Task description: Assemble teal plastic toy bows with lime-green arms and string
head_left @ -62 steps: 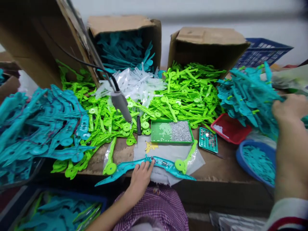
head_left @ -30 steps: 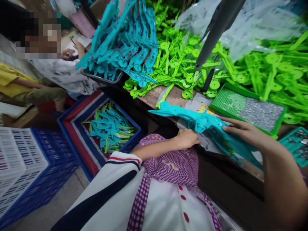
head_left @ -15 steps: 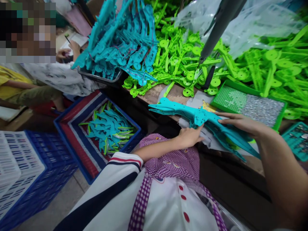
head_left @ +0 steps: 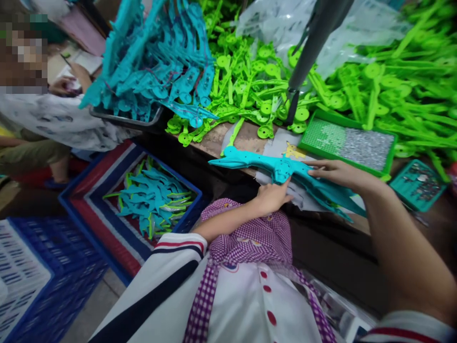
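A long turquoise plastic part (head_left: 255, 159) with a jointed middle and forked ends lies at the front edge of the workbench. My left hand (head_left: 273, 196) grips its near side at the middle, index finger pressed by the round joint and the other fingers curled. From the right, my right hand (head_left: 339, 172) holds the far edge with its fingers laid over the top; the thumb is hidden. Just beyond the part hangs a dark power screwdriver (head_left: 312, 45), pointing down. A green tray (head_left: 387, 166) of small metal pieces, probably screws, stands beyond my right hand.
Lime-green plastic parts (head_left: 246, 83) heap across the back. Bundled turquoise parts (head_left: 153, 62) fill a black tray at left. Below, a blue-rimmed crate (head_left: 84, 228) holds turquoise-and-green pieces. A teal box (head_left: 416, 188) stands at right. A co-worker's hands (head_left: 66, 85) are at far left.
The camera view has turned slightly right, so the bench and crates appear shifted left. Both hands keep their hold on the turquoise part, with little visible change in its pose.
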`<action>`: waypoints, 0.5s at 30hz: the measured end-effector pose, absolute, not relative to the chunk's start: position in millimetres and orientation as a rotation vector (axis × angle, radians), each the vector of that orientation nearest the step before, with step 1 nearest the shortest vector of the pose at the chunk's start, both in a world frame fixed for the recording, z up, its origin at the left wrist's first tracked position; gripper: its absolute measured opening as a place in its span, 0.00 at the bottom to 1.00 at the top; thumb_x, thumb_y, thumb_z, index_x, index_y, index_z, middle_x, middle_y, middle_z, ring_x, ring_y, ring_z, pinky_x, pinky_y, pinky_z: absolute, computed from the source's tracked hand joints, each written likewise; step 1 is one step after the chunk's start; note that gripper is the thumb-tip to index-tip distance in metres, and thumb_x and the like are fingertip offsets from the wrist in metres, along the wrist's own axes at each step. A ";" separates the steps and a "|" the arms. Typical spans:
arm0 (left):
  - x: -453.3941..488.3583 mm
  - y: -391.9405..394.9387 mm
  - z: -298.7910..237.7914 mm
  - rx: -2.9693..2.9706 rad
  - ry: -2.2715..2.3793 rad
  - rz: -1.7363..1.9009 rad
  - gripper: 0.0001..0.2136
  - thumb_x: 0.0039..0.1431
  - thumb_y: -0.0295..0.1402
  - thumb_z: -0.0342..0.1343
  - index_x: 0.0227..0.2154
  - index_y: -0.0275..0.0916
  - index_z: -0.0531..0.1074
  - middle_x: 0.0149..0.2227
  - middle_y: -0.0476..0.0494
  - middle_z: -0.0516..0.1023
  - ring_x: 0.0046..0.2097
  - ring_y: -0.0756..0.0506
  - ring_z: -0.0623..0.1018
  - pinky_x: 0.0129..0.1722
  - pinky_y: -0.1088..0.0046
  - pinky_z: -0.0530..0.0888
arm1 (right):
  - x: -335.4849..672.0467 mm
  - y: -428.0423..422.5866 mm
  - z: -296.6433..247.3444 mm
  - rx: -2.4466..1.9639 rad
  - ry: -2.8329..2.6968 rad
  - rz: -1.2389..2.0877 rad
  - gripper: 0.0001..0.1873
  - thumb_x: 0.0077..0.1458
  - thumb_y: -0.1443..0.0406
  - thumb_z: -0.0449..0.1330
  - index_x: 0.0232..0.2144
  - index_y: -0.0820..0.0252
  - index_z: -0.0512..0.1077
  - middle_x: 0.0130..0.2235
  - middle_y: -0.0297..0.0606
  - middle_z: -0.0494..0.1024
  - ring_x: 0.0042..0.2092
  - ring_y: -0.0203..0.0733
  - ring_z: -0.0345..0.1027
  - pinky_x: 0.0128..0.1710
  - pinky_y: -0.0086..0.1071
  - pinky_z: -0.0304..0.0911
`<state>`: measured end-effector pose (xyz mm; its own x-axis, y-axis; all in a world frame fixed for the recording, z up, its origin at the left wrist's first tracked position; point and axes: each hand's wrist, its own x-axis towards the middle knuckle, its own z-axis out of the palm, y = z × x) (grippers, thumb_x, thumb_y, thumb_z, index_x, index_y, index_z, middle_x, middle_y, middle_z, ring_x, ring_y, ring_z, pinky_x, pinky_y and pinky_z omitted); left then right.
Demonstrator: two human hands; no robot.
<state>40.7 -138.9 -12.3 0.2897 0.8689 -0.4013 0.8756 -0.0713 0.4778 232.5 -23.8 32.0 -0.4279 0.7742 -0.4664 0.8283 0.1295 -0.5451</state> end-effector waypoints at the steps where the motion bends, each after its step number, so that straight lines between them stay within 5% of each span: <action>1: 40.5 -138.9 -12.4 1.919 1.561 -0.016 0.34 0.69 0.48 0.50 0.72 0.42 0.48 0.46 0.32 0.82 0.47 0.34 0.81 0.44 0.59 0.75 | 231.4 -25.1 30.4 1.651 2.313 -1.161 0.30 0.59 0.51 0.59 0.60 0.57 0.73 0.48 0.44 0.81 0.47 0.46 0.74 0.51 0.39 0.70; 7: 39.4 -137.9 -8.2 1.942 1.570 0.000 0.31 0.68 0.48 0.50 0.70 0.45 0.53 0.50 0.34 0.81 0.48 0.35 0.81 0.45 0.60 0.75 | 253.7 -38.0 43.9 1.805 2.344 -1.072 0.31 0.61 0.53 0.59 0.63 0.59 0.69 0.54 0.47 0.78 0.50 0.48 0.73 0.54 0.42 0.67; 15: 40.4 -135.7 -11.1 1.949 1.567 -0.087 0.34 0.69 0.50 0.47 0.72 0.42 0.48 0.47 0.32 0.82 0.49 0.34 0.81 0.46 0.60 0.75 | 318.8 -139.5 32.3 1.854 2.757 -0.443 0.37 0.61 0.48 0.59 0.66 0.57 0.64 0.61 0.54 0.70 0.59 0.56 0.68 0.57 0.45 0.65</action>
